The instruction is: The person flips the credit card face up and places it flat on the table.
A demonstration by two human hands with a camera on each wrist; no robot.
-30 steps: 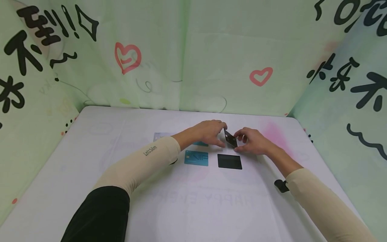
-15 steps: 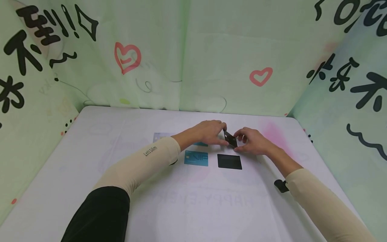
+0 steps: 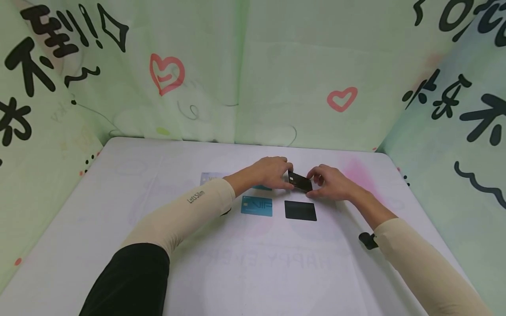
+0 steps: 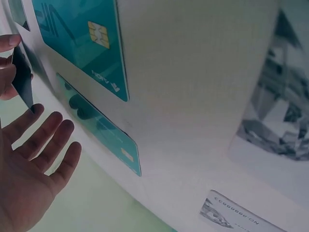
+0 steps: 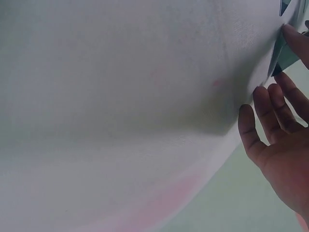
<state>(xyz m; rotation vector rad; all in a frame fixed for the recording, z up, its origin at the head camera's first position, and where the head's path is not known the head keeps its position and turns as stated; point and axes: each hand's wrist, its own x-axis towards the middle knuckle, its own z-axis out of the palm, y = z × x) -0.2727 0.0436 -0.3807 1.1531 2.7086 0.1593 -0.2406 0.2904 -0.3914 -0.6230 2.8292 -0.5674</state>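
Note:
A black bank card (image 3: 300,182) with a chip is tilted up off the table between my two hands. My left hand (image 3: 274,173) holds its left end between forefinger and thumb, the other fingers spread in the left wrist view. At the right end, my right hand (image 3: 330,181) pinches the card by its corners with thumb and forefinger; its remaining fingers stand apart from it in the right wrist view. Just in front lies a second black card (image 3: 300,211), flat. Left of that is a blue VIP card (image 3: 256,206) with a gold chip.
Another blue card (image 4: 101,130) lies behind the VIP card, partly hidden by my left hand in the head view. A pale card (image 3: 211,177) shows beyond my left forearm. One grey-patterned card (image 4: 275,106) lies near the left wrist camera. Printed cloth (image 3: 284,87) walls the white table.
The held black card has turned from steeply tilted to flatter, showing more of its face. My left hand has shifted slightly left with its end. The other visible cards stay put.

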